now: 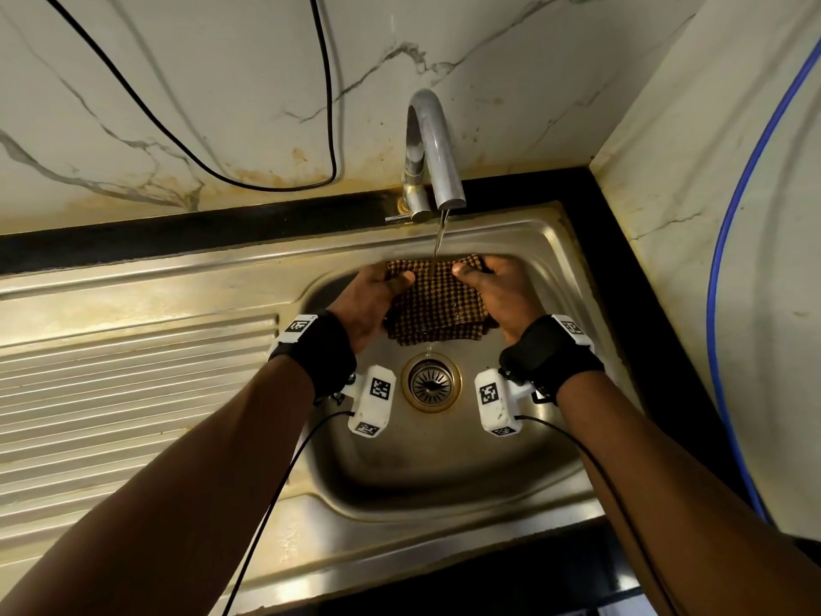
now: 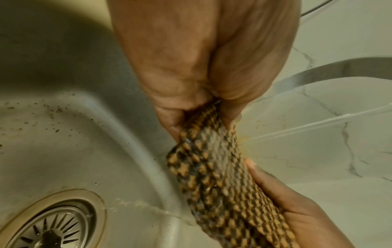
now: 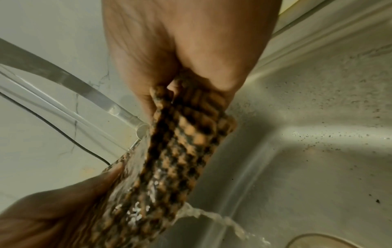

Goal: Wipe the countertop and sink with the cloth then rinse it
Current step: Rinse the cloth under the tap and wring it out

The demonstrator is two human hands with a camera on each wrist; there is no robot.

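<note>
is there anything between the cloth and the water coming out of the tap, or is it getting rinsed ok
Nothing visible is in the way. The left hand and right hand grip opposite edges of the cloth, stretched open over the sink. The stream from the tap falls between the thumbs onto bare cloth, and water runs off toward the drain.

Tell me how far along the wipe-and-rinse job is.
Wiping looks over: the cloth is off the counter, stretched between left hand and right hand. In hand: rinsing, with the tap running onto it and water falling toward the drain. Left: finishing the rinse; specks still dot the sink.
</note>
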